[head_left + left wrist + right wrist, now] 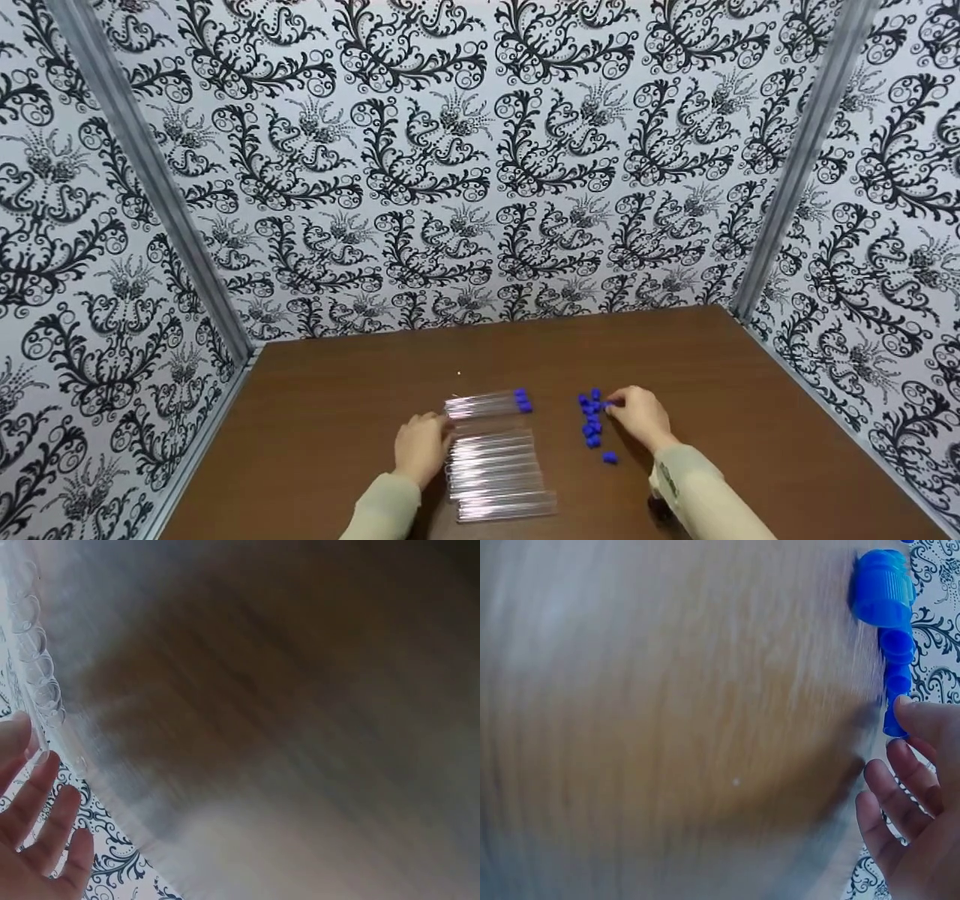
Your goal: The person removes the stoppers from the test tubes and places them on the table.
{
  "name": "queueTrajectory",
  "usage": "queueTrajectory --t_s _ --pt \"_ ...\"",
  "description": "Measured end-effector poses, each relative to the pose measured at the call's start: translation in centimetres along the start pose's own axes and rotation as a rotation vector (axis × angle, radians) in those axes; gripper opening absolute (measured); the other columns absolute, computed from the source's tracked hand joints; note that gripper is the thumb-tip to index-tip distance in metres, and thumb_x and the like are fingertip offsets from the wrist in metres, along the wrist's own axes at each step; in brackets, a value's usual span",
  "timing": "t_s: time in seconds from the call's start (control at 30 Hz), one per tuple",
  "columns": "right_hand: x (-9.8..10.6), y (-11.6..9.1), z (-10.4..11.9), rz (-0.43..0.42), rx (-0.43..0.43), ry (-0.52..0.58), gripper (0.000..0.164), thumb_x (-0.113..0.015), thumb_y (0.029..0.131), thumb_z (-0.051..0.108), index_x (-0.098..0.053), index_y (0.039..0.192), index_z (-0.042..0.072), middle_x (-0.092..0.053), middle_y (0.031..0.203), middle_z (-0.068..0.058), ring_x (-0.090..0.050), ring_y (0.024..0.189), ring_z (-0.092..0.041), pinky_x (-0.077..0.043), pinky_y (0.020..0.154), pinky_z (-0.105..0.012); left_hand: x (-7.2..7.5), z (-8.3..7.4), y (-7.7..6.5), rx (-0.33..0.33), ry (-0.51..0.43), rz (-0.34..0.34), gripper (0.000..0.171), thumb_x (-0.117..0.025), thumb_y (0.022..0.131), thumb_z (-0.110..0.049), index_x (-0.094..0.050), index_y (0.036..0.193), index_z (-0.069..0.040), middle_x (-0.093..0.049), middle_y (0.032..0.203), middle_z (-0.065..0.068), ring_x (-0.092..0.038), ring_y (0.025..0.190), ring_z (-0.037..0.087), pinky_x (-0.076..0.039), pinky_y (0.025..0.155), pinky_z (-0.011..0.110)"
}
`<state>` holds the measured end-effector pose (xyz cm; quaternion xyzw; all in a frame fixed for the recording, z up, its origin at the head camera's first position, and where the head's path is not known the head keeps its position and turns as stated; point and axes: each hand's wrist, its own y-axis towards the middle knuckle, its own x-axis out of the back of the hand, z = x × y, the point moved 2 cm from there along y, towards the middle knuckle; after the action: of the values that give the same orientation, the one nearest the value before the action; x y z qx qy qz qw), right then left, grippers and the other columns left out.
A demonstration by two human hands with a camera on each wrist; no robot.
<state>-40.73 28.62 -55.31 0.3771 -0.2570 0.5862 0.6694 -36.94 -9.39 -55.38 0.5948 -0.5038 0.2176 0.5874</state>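
Note:
My left hand (421,448) is at the left ends of a row of clear test tubes (495,465) lying on the table. In the left wrist view its thumb and index finger pinch the end of one test tube (39,756), beside the other tube ends. Several tubes with blue caps (523,400) lie just beyond the row. On the right, my right hand (639,416) is at a cluster of loose blue caps (591,429). Its thumb and index finger pinch one blue cap (894,720), as the right wrist view shows.
A single blue cap (610,457) lies apart, nearer to me than the cluster. The brown table (337,390) is enclosed by patterned walls (450,150) with grey metal posts (780,165) at the corners. A small dark object (660,510) shows under the right sleeve.

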Motion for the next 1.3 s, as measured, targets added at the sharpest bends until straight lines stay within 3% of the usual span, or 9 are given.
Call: queueTrajectory --t_s 0.23,0.43,0.6,0.8,0.9,1.1,1.3 --pt "0.0 -0.3 0.2 0.013 0.004 -0.005 0.018 -0.07 0.085 0.008 -0.075 0.102 0.005 -0.071 0.102 -0.012 -0.065 0.095 -0.033 -0.051 0.08 -0.051 -0.2 0.1 0.1 0.012 -0.038 0.036 0.009 -0.077 0.081 -0.022 -0.075 0.088 -0.016 -0.066 0.081 0.001 -0.063 0.074 0.027 -0.051 0.064 0.043" --pt "-0.1 -0.3 0.1 0.005 0.008 0.03 0.02 -0.068 0.086 0.006 -0.075 0.104 0.004 -0.071 0.105 -0.013 -0.064 0.102 -0.034 -0.049 0.085 -0.051 -0.3 0.2 0.1 0.005 -0.046 0.022 0.006 -0.076 0.081 -0.02 -0.075 0.084 -0.014 -0.064 0.075 0.002 -0.063 0.07 0.028 -0.051 0.062 0.044" --pt "0.0 -0.3 0.0 0.0 0.003 0.031 0.019 -0.068 0.086 0.007 -0.075 0.104 0.005 -0.071 0.105 -0.012 -0.063 0.103 -0.035 -0.049 0.087 -0.051 -0.6 0.1 0.3 0.019 -0.074 0.039 0.005 -0.074 0.08 -0.011 -0.075 0.085 -0.014 -0.064 0.075 0.003 -0.063 0.071 0.029 -0.052 0.063 0.045" --pt "0.1 -0.5 0.3 -0.061 0.01 -0.005 0.016 -0.069 0.087 0.009 -0.076 0.102 0.007 -0.069 0.099 -0.009 -0.065 0.09 -0.03 -0.053 0.074 -0.045 -0.8 0.1 0.5 0.066 -0.156 0.104 0.015 -0.07 0.082 -0.004 -0.076 0.092 -0.013 -0.068 0.084 0.005 -0.065 0.081 0.029 -0.053 0.069 0.045" --pt "-0.2 -0.4 1.3 -0.108 0.057 -0.013 0.015 -0.069 0.088 0.01 -0.076 0.101 0.008 -0.069 0.096 -0.007 -0.066 0.084 -0.026 -0.053 0.069 -0.041 -0.6 0.2 0.4 0.094 -0.19 0.121 0.016 -0.069 0.083 -0.002 -0.076 0.093 -0.012 -0.068 0.086 0.006 -0.066 0.083 0.029 -0.053 0.07 0.044" --pt "-1.5 -0.5 4.1 -0.144 0.149 0.045 0.014 -0.07 0.088 0.011 -0.076 0.1 0.008 -0.068 0.089 0.0 -0.064 0.08 -0.019 -0.053 0.071 -0.038 -0.4 0.3 0.2 0.104 -0.204 0.114 0.014 -0.068 0.084 -0.003 -0.076 0.092 -0.012 -0.068 0.085 0.006 -0.066 0.083 0.029 -0.053 0.07 0.044" --pt "-3.3 -0.9 6.5 -0.114 0.276 0.112 0.017 -0.072 0.084 0.005 -0.073 0.1 0.001 -0.071 0.094 -0.008 -0.067 0.084 -0.023 -0.055 0.075 -0.037 -0.3 0.6 0.3 0.116 -0.215 0.083 0.01 -0.068 0.086 -0.008 -0.074 0.094 -0.01 -0.066 0.086 0.005 -0.065 0.084 0.03 -0.052 0.071 0.045"
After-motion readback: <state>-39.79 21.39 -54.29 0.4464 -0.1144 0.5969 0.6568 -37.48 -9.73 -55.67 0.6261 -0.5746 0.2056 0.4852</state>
